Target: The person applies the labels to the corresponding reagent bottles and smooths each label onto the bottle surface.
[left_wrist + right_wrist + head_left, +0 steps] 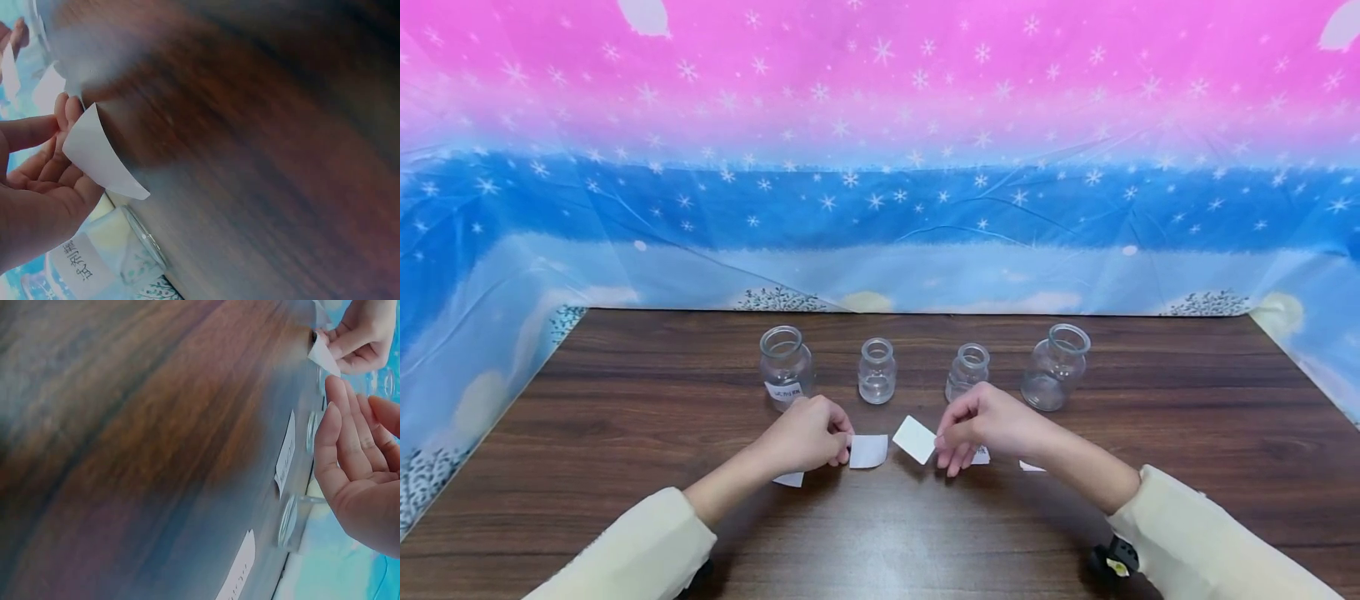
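In the head view my left hand (805, 433) pinches a white paper label (868, 451) at its left edge. Between the thumb and fingertips of my right hand (988, 425) is a tilted white square paper piece (915, 439) with rounded corners. The two papers face each other, a small gap apart. Close under my left wrist lies another label (789, 480), which looks curled in the left wrist view. Behind my left hand stands a large glass jar (785, 358) bearing a printed label (81, 265). The right wrist view hides the paper in my right hand.
Two small glass jars (877, 375) (967, 371) and a second large jar (1057, 367) stand along the back of the wooden table (880, 533). Labels with print lie by my right hand, one (285, 456) beside it and one (237, 569) farther right. A snowflake-patterned cloth (880, 200) hangs behind.
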